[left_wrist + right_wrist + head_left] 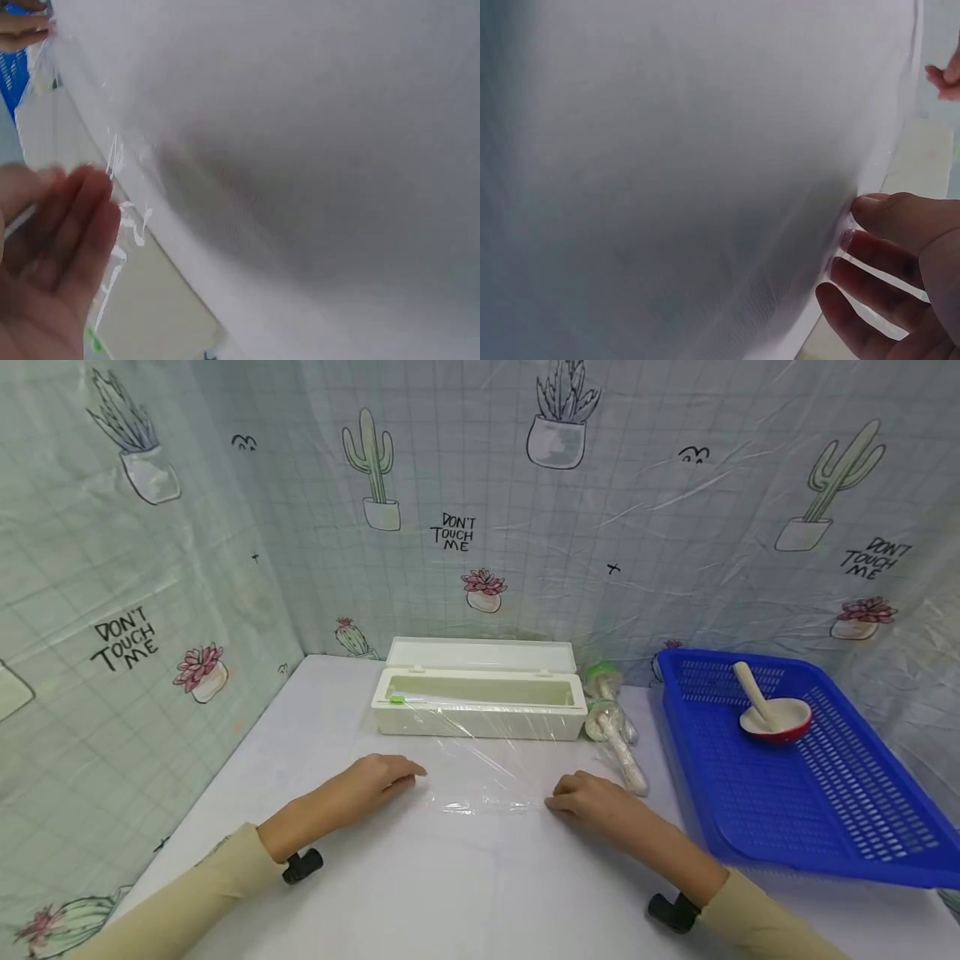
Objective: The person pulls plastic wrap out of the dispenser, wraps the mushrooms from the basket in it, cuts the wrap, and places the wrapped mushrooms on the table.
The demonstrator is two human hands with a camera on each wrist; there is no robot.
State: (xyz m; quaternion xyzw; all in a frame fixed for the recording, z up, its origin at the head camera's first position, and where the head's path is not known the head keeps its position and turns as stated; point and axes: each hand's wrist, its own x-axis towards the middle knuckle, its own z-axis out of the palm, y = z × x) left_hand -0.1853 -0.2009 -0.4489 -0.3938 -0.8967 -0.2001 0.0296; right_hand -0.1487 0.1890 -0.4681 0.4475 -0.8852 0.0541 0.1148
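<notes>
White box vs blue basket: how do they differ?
- Colour: the white box is off-white; the blue basket is deep blue.
- Shape: the white box is long and narrow; the blue basket is broad and looks larger overall.
- Surface: the white box's front wall is solid; the blue basket is perforated.
- Lid: the white box has one, swung open; the blue basket shows none.

Shared: both are open at the top.

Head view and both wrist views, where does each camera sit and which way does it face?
Head: worn on the head, facing forward and down at the clear film and white box; left hand, right hand, sleeves show.
Left wrist: worn there, facing its hand and the tabletop.
Right wrist: worn there, facing its hand and the tabletop.
Shared by both wrist views: box, both hands.
</notes>
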